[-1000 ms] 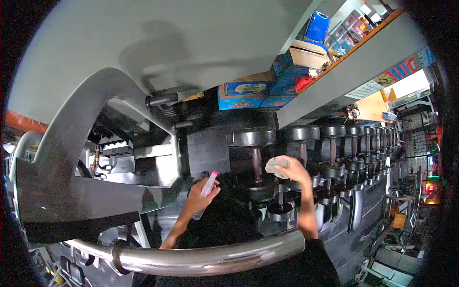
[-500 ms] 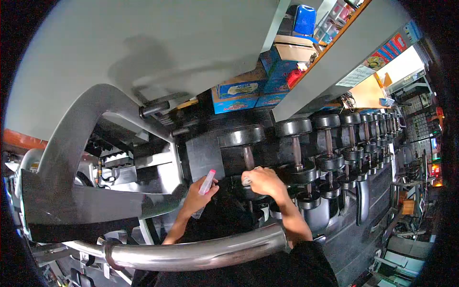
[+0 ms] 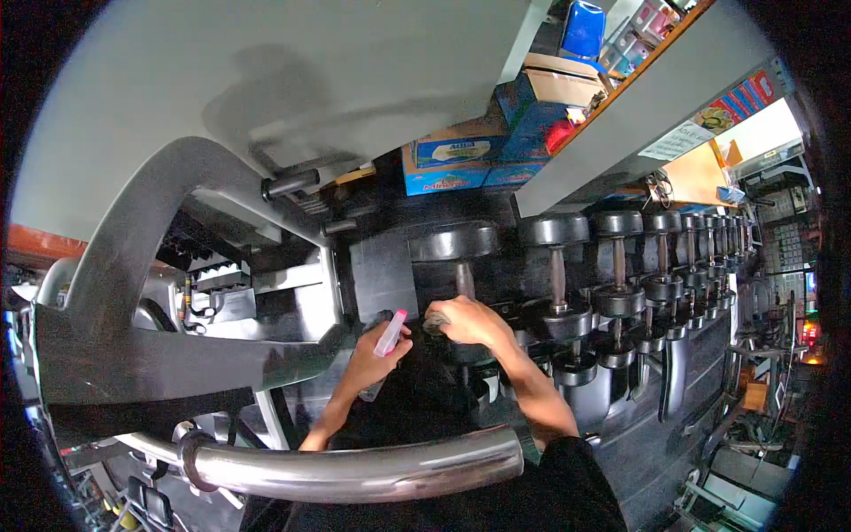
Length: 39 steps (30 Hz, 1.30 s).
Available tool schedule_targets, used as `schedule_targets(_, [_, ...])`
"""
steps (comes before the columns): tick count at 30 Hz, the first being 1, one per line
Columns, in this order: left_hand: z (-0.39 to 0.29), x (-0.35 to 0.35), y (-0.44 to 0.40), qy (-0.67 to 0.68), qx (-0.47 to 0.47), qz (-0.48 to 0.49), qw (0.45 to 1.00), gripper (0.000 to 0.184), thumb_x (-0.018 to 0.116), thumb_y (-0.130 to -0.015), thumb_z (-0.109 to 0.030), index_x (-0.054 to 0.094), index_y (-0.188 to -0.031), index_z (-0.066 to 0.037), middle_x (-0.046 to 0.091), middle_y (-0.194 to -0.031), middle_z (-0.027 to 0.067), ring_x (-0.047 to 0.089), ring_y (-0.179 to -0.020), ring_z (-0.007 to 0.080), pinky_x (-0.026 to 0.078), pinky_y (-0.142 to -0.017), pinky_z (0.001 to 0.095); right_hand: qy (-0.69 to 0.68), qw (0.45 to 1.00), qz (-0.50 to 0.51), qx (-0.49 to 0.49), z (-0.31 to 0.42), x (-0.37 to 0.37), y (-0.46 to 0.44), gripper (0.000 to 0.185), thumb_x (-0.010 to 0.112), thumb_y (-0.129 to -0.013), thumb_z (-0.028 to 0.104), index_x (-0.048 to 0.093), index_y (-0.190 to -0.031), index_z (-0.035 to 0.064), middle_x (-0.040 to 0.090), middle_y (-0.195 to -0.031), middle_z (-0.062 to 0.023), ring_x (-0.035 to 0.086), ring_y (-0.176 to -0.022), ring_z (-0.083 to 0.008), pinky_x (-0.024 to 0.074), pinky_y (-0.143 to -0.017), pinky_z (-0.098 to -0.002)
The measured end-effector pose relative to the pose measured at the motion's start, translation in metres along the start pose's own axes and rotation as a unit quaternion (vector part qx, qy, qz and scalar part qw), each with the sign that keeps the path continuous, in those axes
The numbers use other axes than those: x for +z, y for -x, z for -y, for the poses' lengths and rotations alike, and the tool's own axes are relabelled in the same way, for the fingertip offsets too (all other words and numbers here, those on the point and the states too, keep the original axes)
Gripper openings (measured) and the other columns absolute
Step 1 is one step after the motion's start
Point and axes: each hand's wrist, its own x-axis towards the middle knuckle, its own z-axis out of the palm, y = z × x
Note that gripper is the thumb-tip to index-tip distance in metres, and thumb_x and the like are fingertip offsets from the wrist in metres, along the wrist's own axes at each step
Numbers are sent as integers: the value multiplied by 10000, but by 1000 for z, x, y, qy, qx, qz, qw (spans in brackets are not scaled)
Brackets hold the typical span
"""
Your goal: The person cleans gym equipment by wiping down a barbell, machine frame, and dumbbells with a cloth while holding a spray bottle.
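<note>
My left hand (image 3: 374, 359) is wrapped round a spray bottle with a translucent head (image 3: 390, 335) and a pink-red tip; its clear body shows partly below the palm. My right hand (image 3: 474, 321) is closed on a crumpled greyish cloth (image 3: 435, 323). That hand is just over the near end of the closest black dumbbell (image 3: 455, 241), covering part of it. Whether the cloth touches the dumbbell, I cannot tell.
A row of black dumbbells (image 3: 558, 232) runs off to the right on a rack. A thick chrome tube (image 3: 355, 468) crosses in front of me. At left stands a grey machine frame (image 3: 177, 359). Blue cartons (image 3: 448, 167) lie by the wall behind.
My right hand with the cloth has moved a little left and nearer the spray bottle. My left hand keeps its hold on the bottle. The view has shifted slightly.
</note>
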Motion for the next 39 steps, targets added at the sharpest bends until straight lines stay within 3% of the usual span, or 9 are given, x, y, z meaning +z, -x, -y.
schedule_targets(8, [2,1,-4,-36,96,-25,994,206,682,-798,-150,599,-971,-73,551,-707,-8,496,-554,61,418,-501,233,95,975,-106,171,39,43,-4,240,522,-830,205,584,-1018,69,599,-993,-211,574,-936,-428,479,-792,-477])
schedule_targets(9, [-4,0,-2,-16,58,-14,998,208,681,-798,-150,598,-971,-71,554,-716,-6,501,-562,63,421,-503,235,130,971,-69,191,-15,111,-46,351,436,-887,227,520,-1216,140,508,-1202,-235,430,-1184,-435,352,-966,-526])
schedule_targets(13, [-4,-5,-3,-10,-7,9,1000,213,678,-798,-146,593,-976,-66,560,-738,-1,513,-581,65,426,-502,238,236,966,-56,88,18,71,-11,243,465,-854,183,590,-1041,92,589,-1003,-203,534,-1044,-398,433,-827,-508])
schedule_targets(16, [-4,-7,-1,-15,22,0,1000,209,676,-798,-142,592,-973,-66,558,-736,1,511,-580,65,421,-489,242,72,990,-89,-79,2,35,14,339,504,-723,-32,599,-1032,71,625,-907,-196,613,-891,-344,485,-817,-425])
schedule_targets(21, [-2,-13,4,7,27,-16,999,198,672,-801,-137,595,-969,-67,552,-727,-1,503,-566,64,416,-482,239,-93,996,5,11,11,-31,43,311,507,-771,3,568,-1064,88,620,-1013,-193,583,-952,-381,481,-806,-420])
schedule_targets(28, [8,-19,1,58,-6,-16,998,194,672,-801,-137,594,-960,-58,546,-724,-1,498,-533,66,416,-476,238,-372,926,-65,-22,-75,-59,73,338,569,-782,-40,522,-1113,10,576,-1098,-69,511,-1069,-127,400,-938,-273])
schedule_targets(32, [1,-14,-3,38,5,4,999,193,671,-801,-138,594,-960,-60,539,-711,1,497,-537,66,414,-479,240,-25,997,1,79,-90,-40,52,344,601,-799,118,539,-1136,85,625,-1040,-98,539,-1071,-263,409,-952,-342])
schedule_targets(34, [1,-12,-6,7,52,14,999,192,669,-802,-137,593,-958,-57,542,-711,-1,506,-573,70,426,-525,239,-3,979,-176,107,-98,-8,48,309,583,-833,194,574,-1133,120,625,-1036,-126,508,-1104,-323,394,-959,-366])
schedule_targets(39, [-5,-12,-5,26,18,21,999,185,668,-803,-126,590,-953,-52,551,-717,-11,516,-634,71,431,-592,235,13,974,-88,208,-48,-19,54,543,554,-812,509,533,-1220,151,569,-1137,-147,521,-1112,-304,419,-928,-415])
